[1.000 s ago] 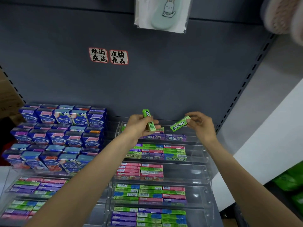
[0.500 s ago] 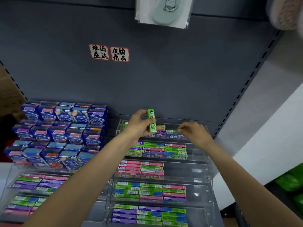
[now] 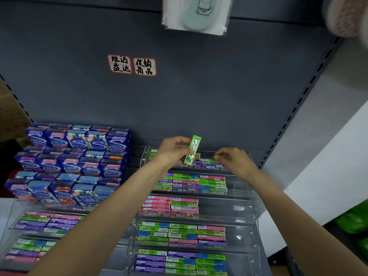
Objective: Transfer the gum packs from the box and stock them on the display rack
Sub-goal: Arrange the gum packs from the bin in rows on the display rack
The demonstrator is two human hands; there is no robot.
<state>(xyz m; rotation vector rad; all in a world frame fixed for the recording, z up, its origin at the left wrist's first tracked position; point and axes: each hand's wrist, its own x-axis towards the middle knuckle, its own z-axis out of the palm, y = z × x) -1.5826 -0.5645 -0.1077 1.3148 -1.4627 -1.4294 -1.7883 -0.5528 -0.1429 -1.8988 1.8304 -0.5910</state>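
My left hand [image 3: 172,150] holds one green Doublemint gum pack [image 3: 193,149] upright, just above the left part of the top tier [image 3: 249,156] of the clear acrylic display rack [image 3: 253,215]. My right hand [image 3: 235,160] hovers low over the same tier, fingers curled. Its fingertips are at a green pack [image 3: 208,160] lying flat in the tier; whether they grip it is unclear. The lower tiers carry rows of green, pink, purple and blue gum packs. The supply box is out of view.
Stacked blue and purple cartons [image 3: 75,162] fill the shelf to the left. Below them is a second acrylic rack [image 3: 12,216] of gum. A packet [image 3: 196,14] hangs from the grey back panel [image 3: 199,96]. Green bags [image 3: 354,220] lie at lower right.
My right hand carried its green pack down to the top tier and now rests there with the pack out of its grip view. My left hand turned its pack more upright.
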